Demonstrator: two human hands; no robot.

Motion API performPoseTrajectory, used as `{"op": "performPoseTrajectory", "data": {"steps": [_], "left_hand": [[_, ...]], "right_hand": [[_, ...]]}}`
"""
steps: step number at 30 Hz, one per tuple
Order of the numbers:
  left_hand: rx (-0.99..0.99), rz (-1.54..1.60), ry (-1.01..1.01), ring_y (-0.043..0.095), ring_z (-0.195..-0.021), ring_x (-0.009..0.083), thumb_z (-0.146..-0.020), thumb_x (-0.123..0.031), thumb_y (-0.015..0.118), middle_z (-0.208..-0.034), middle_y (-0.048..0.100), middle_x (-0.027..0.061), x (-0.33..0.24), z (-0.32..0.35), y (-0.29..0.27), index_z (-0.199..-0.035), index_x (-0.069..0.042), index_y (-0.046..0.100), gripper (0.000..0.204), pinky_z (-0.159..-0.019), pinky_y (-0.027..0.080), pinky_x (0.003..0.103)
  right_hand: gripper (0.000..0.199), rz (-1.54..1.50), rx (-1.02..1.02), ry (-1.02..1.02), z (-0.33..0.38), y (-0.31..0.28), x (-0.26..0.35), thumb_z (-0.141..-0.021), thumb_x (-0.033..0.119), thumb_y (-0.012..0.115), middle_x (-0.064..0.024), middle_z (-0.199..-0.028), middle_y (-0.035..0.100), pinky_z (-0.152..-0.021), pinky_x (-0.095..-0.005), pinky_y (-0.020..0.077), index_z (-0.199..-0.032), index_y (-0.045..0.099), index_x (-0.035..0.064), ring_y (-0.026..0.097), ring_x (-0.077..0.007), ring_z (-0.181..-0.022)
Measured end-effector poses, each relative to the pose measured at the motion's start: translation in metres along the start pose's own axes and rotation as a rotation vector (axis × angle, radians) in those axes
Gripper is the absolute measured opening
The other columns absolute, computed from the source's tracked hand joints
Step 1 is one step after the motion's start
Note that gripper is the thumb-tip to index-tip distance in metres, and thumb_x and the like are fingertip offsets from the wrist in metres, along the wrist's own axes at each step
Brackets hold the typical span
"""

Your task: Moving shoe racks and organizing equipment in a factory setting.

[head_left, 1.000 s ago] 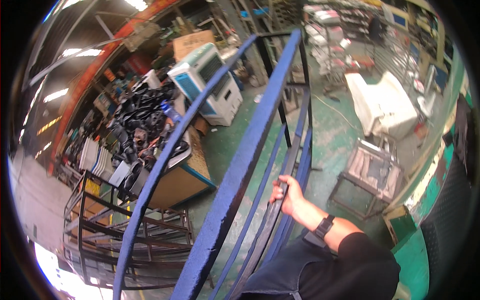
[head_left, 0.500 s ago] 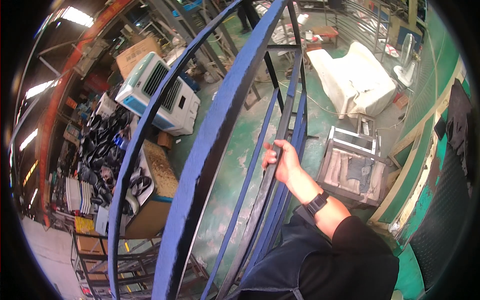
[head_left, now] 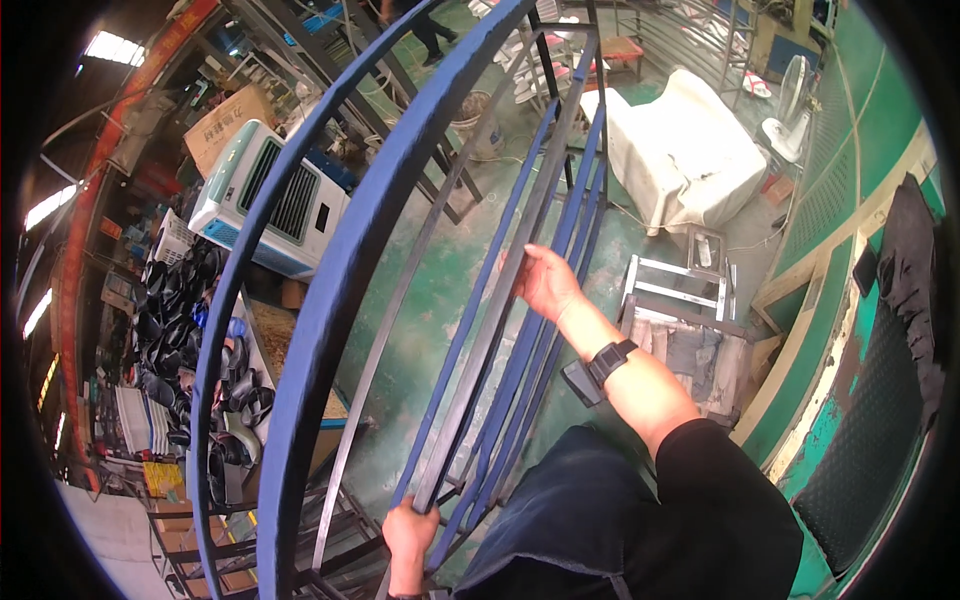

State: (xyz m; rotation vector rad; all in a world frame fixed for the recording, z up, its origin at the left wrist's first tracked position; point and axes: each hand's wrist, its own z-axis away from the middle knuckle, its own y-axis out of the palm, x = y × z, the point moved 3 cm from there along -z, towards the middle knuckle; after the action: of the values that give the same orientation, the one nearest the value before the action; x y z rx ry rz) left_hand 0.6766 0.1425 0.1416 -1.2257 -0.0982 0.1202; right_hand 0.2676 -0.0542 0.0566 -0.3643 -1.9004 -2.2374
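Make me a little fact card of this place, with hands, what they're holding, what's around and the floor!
Left hand: closed around the bar's lower part, near the bottom of the picture
Right hand: gripping the same bar farther up
Bar: dark, long, slanting
Wrist: dark watch on the right one
Nearby rail: wide, blue, left of the bar
Left side: white cooler, black pile
Right side: white fan
Other person: legs near the top
Floor: green, patchy
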Motion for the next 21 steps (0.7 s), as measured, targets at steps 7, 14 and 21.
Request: {"op": "performPoseTrajectory", "data": {"steps": [7, 14, 21], "left_hand": [[-0.005, 0.073, 0.172, 0.066, -0.086, 0.0398, -0.071, -0.037, 0.067, -0.084, 0.067, 0.0259, -0.069, -0.040, -0.011, -0.108, 0.000, 0.065, 0.052, -0.078, 0.052, 0.046], [-0.129, 0.164, 0.280, 0.066, -0.086, 0.0398, -0.074, -0.034, 0.067, -0.084, 0.067, 0.0255, -0.069, -0.028, -0.017, -0.111, 0.000, 0.063, 0.051, -0.078, 0.052, 0.046], [-0.257, 0.244, 0.475, 0.066, -0.085, 0.0412, -0.075, -0.029, 0.069, -0.087, 0.067, 0.0267, -0.042, -0.027, 0.001, -0.112, 0.003, 0.059, 0.049, -0.076, 0.051, 0.047]], "right_hand": [[0.029, 0.083, -0.262, 0.356, 0.124, -0.147, -0.079, -0.093, 0.029, 0.049, -0.0067, -0.091, 0.066, -0.073, -0.0370, 0.0541, -0.113, 0.057, 0.0089, 0.065, -0.0199, -0.079], [0.027, 0.282, -0.612, 0.392, 0.282, -0.178, -0.082, -0.091, 0.027, 0.053, -0.0064, -0.088, 0.065, -0.068, -0.0342, 0.0550, -0.111, 0.058, 0.0078, 0.064, -0.0178, -0.075], [0.027, 0.430, -0.632, 0.110, 0.355, -0.135, -0.084, -0.088, 0.029, 0.060, -0.0042, -0.085, 0.064, -0.064, -0.0297, 0.0531, -0.106, 0.061, 0.0094, 0.063, -0.0150, -0.072]]}}
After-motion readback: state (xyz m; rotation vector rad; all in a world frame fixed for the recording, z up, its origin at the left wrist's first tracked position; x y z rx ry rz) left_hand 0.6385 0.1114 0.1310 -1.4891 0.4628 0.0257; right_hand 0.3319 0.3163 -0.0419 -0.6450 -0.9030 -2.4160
